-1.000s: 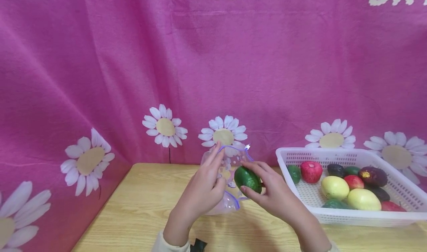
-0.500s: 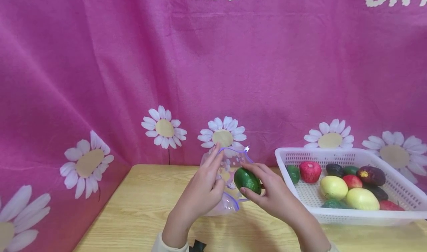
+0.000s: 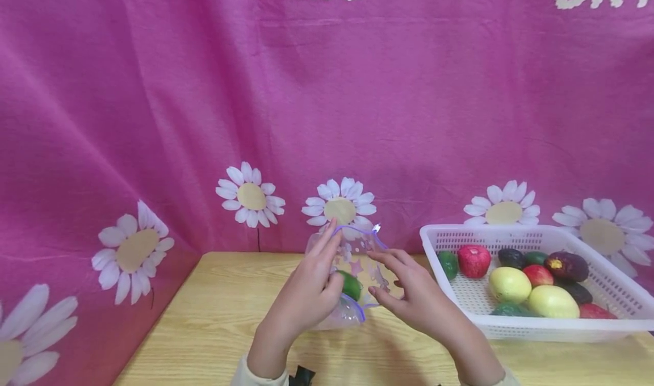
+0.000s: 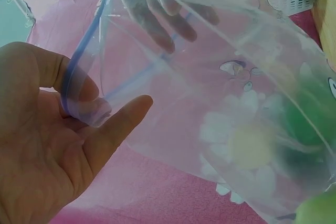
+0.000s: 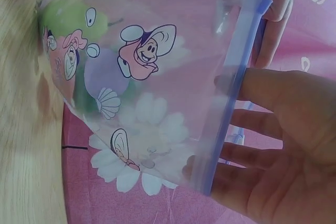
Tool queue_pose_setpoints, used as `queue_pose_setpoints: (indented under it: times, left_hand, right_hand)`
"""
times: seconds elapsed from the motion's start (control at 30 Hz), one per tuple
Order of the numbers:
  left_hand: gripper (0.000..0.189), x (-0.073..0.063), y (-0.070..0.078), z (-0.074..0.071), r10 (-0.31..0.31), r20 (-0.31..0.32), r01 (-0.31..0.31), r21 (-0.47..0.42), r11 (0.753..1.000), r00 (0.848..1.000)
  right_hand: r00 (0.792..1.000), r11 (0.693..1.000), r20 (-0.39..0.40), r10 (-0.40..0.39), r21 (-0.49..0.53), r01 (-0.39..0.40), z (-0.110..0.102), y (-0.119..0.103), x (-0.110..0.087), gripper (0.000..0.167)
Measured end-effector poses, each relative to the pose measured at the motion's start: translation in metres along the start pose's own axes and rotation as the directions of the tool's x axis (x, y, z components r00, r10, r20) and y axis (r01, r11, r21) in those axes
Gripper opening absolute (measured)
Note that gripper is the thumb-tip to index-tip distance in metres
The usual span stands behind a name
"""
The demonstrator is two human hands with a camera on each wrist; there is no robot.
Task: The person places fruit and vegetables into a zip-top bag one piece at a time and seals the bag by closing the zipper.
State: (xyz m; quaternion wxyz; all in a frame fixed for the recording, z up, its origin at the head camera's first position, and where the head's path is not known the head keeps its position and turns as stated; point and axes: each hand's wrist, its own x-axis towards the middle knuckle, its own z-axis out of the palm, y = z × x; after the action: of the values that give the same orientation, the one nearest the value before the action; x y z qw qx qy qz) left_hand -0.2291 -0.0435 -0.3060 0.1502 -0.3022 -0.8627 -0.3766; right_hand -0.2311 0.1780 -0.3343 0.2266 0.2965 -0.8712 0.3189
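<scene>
A clear zip bag (image 3: 338,319) with cartoon prints and a blue-purple zip edge stands with its mouth spread. My left hand (image 3: 309,295) holds the bag's rim, its fingers curled at the edge and the thumb apart from them in the left wrist view. Inside the bag is a glossy green avocado (image 3: 351,285), partly hidden by the left hand. A light green pear (image 5: 73,17) also shows through the bag in the right wrist view. My right hand (image 3: 421,295) is at the mouth with loosely spread fingers holding no fruit; fingertips reach inside the zip edge.
A white plastic basket (image 3: 536,326) stands on the wooden table (image 3: 204,318) at the right. It contains a red pomegranate (image 3: 474,261), yellow fruits (image 3: 553,302) and several dark green and red ones. Behind hangs a pink cloth (image 3: 409,91) printed with daisies.
The avocado that the right hand was gripping at the bag's mouth is let go and now lies further left, inside the bag. The left hand stays at the rim.
</scene>
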Motion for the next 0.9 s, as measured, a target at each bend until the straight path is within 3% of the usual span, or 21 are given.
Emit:
queue_pose_setpoints:
  times: [0.37, 0.9]
  left_hand:
    - [0.068, 0.0004, 0.0009, 0.0002, -0.013, 0.003, 0.013, -0.009, 1.0, 1.0]
    - [0.07, -0.0011, 0.001, -0.0013, -0.05, 0.017, 0.051, -0.006, 0.999, 0.999]
  right_hand:
    - [1.0, 0.999, 0.019, -0.006, -0.038, 0.007, -0.0018, 0.0004, 0.0001, 0.045]
    - [0.999, 1.0, 0.044, 0.005, -0.009, -0.005, -0.002, -0.0003, -0.0015, 0.043]
